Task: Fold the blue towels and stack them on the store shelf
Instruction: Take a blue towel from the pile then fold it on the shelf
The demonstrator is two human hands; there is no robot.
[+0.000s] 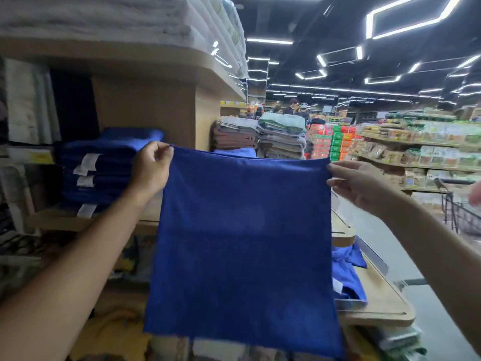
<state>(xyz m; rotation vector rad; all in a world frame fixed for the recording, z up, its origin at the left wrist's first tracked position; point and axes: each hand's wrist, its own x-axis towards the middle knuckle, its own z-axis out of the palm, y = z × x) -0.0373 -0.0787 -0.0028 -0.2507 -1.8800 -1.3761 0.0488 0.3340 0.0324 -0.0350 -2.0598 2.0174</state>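
A blue towel (242, 246) hangs spread out flat in front of me, held up by its two top corners. My left hand (151, 165) pinches the top left corner. My right hand (356, 181) pinches the top right corner. Behind my left hand, a stack of folded blue towels (104, 168) with white labels sits on the wooden store shelf (67, 222). More loose blue towels (348, 274) lie crumpled on the shelf board at the right, partly hidden by the held towel.
White towels (109, 19) are piled on the top shelf. Brown and grey towel stacks (260, 136) stand further back. A shopping cart (463, 212) is at the right edge in the aisle. Grocery shelves (421, 152) line the far right. People stand in the distance.
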